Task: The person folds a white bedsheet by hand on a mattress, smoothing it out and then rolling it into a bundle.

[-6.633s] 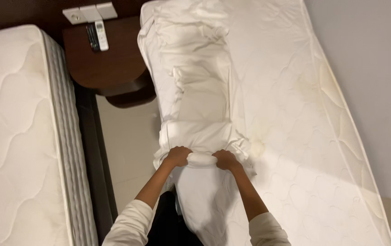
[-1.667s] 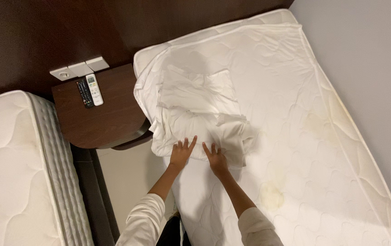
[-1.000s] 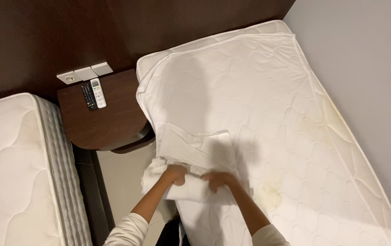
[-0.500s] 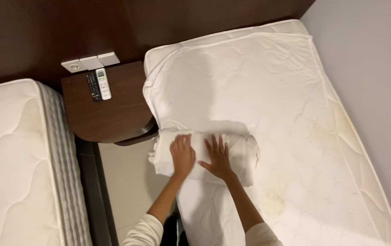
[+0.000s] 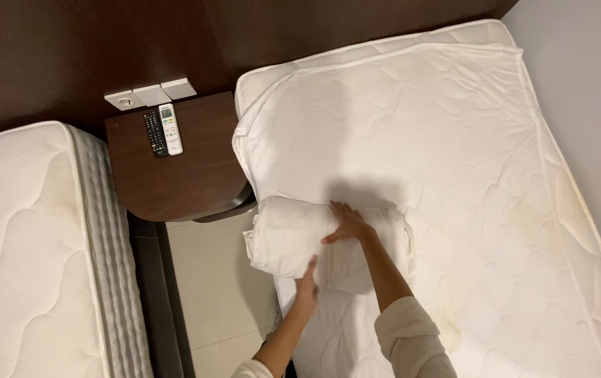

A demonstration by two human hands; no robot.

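Observation:
A white sheet is rolled into a thick bundle (image 5: 293,234) lying across the near left edge of the right-hand mattress (image 5: 468,168), partly hanging over the side. My right hand (image 5: 346,222) rests flat on top of the bundle, fingers spread. Lower down, my left hand (image 5: 308,282) presses against the bundle's near side, fingers together and pointing up. Neither hand closes around the cloth. Both forearms wear pale sleeves. A flat strip of the sheet runs from under the bundle toward me.
A dark wooden bedside table (image 5: 195,175) stands between the two beds, carrying a black remote (image 5: 153,133) and a white remote (image 5: 170,129). A second bare mattress (image 5: 27,252) lies at left. Pale tiled floor (image 5: 220,294) shows between the beds. A grey wall (image 5: 587,84) bounds the right.
The long spread sheet has been rolled up into a compact bundle over these seconds. Since half a second ago my left hand has slipped from the top to the bundle's near side.

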